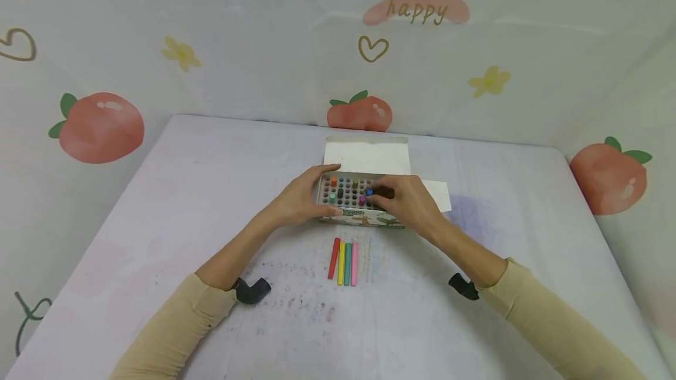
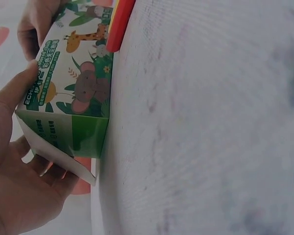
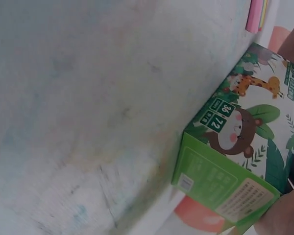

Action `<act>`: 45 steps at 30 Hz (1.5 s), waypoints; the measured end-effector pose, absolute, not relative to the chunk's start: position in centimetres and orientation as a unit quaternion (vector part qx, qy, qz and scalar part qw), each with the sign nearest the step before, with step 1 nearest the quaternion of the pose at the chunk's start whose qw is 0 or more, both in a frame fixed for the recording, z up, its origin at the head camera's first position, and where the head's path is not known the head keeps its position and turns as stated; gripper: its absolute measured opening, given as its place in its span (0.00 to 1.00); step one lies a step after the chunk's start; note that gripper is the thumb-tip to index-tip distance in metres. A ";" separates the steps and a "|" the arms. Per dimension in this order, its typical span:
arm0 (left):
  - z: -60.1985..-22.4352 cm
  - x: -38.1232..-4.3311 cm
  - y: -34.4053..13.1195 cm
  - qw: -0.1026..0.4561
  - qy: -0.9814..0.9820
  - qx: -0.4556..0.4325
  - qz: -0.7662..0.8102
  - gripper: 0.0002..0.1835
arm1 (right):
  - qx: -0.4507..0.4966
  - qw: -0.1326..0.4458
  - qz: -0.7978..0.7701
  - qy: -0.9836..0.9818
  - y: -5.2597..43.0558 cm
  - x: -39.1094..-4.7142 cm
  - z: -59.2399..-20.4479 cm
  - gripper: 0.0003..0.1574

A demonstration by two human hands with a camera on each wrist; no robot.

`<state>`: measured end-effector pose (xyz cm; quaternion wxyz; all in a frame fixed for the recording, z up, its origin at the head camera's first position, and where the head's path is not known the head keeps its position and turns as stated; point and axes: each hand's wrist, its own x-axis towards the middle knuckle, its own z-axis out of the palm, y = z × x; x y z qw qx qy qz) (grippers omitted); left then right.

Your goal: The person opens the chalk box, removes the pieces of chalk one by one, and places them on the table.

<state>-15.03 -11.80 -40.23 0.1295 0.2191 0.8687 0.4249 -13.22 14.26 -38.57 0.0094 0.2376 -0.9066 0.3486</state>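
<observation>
An open chalk box with a holed tray stands on the table, its front printed with cartoon animals. Several chalk sticks poke up from the holes, among them an orange one and a magenta one. My left hand grips the box's left end, thumb at the front edge and fingers around the far side. Over the right part of the tray, my right hand pinches a blue chalk stick between thumb and forefinger. In the right wrist view the box hides most of that hand.
In front of the box lie a red, a yellow, a teal and a pink chalk stick, side by side. The raised lid stands behind the tray, and a side flap sticks out right. Chalk smudges mark the tablecloth.
</observation>
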 end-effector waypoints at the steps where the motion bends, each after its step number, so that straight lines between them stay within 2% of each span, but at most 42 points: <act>1: -40.2 -15.0 -11.8 0.129 0.868 0.219 0.427 0.51 | 0.238 0.016 0.350 -0.906 14.2 -13.2 -38.6 0.12; 8: -40.6 -15.1 -11.8 0.128 0.866 0.222 0.428 0.51 | 0.246 0.059 0.367 -0.895 14.2 -12.8 -39.1 0.12; 24: -40.6 -15.2 -11.8 0.130 0.861 0.229 0.434 0.50 | 0.237 0.060 0.487 -0.839 14.3 -12.4 -39.0 0.12; 35: -40.6 -15.2 -11.8 0.128 0.865 0.225 0.429 0.50 | 0.281 0.146 0.530 -0.786 14.7 -12.1 -37.4 0.14; 40: -40.4 -15.2 -11.9 0.130 0.867 0.217 0.430 0.49 | 0.272 0.134 0.538 -0.786 14.6 -11.7 -36.6 0.15; 45: -40.3 -15.1 -11.9 0.131 0.867 0.216 0.430 0.50 | 0.243 0.091 0.546 -0.797 14.7 -11.0 -36.4 0.16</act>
